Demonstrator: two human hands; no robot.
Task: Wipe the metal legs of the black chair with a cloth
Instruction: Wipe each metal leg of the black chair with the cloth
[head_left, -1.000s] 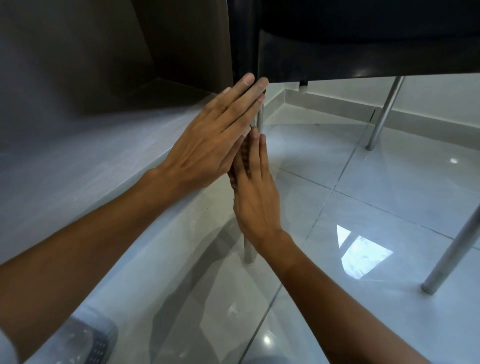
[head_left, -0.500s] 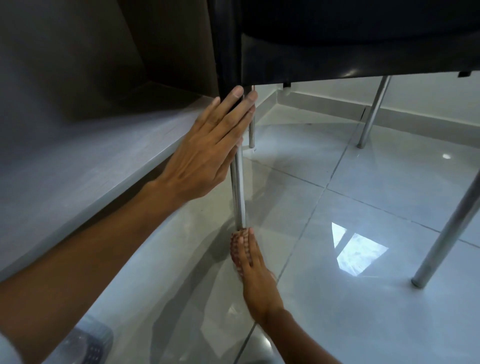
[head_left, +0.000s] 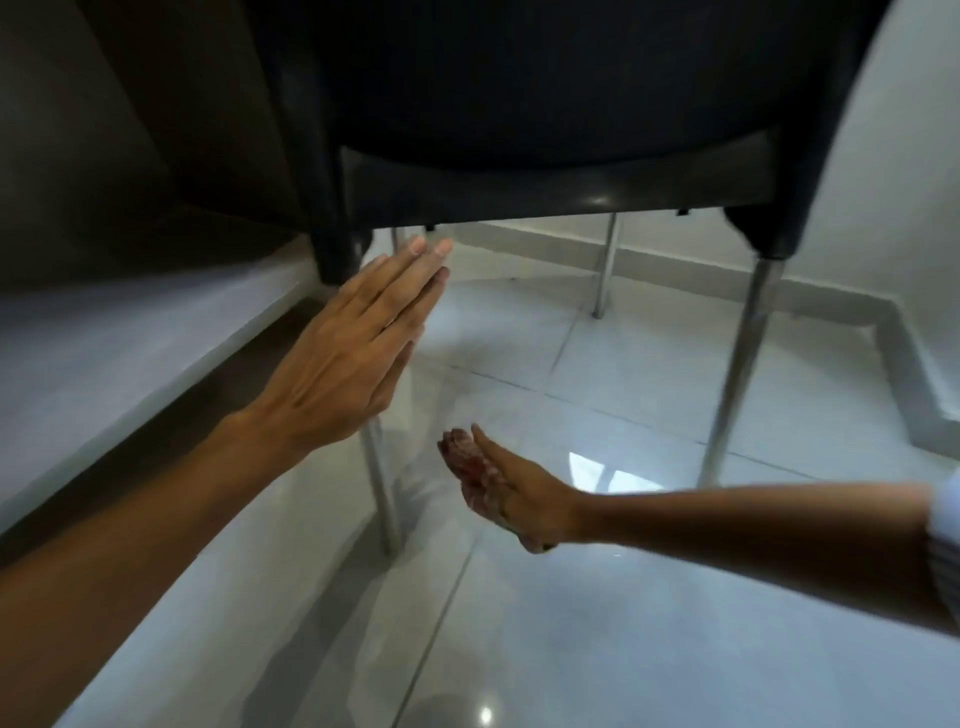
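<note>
The black chair fills the top of the view, seen from low down. Its near left metal leg runs down to the glossy floor. My left hand is flat with straight fingers, in front of that leg's upper part, just under the seat corner. My right hand hovers to the right of the leg, apart from it, with a small reddish cloth bunched in its palm. The near right leg and a rear leg stand untouched.
A grey ledge with a dark panel above it runs along the left, close to the near left leg. Shiny white floor tiles spread beneath the chair. A skirting board lines the white wall at the right.
My right hand slid down the near left leg with the cloth, then came off it to the right. My left hand stayed near the leg's top. The view swung right.
</note>
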